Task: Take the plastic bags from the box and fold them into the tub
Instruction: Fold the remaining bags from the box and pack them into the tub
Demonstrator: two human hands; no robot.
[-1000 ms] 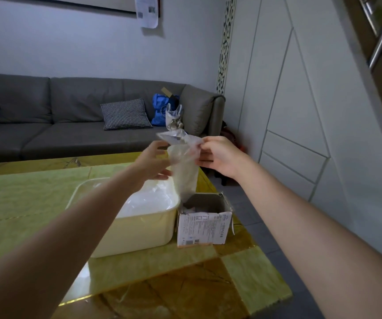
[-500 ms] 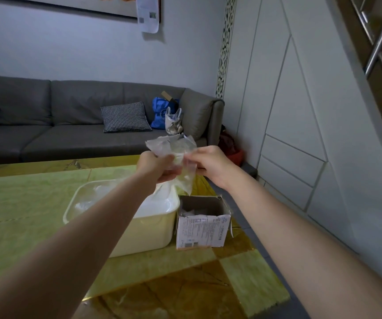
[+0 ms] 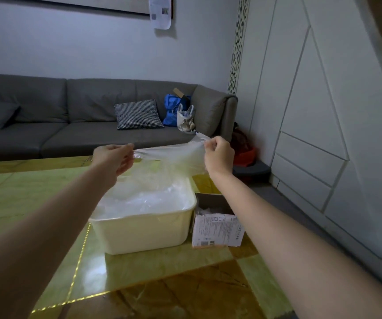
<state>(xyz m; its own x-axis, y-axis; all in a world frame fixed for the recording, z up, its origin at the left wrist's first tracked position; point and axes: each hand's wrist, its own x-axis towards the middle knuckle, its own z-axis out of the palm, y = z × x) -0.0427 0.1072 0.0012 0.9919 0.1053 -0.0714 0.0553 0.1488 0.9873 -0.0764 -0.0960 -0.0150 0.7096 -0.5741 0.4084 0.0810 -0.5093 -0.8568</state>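
Dim, soft indoor light with wide-angle bending

The room is dull and bluish, with no hard shadows. The glossy surface (image 3: 47, 194) carries a pale glare patch in front of the tub (image 3: 144, 229), and bright glints along a gold seam. Wall panel lines curve toward the right edge. Forearms near the bottom corners look stretched and soft.

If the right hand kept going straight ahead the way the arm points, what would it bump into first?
Probably the end of the grey sofa, near the small white bag on its seat. The right hand pinches the plastic bag in the air, and nothing nearer shows in that line, though depth is hard to judge.
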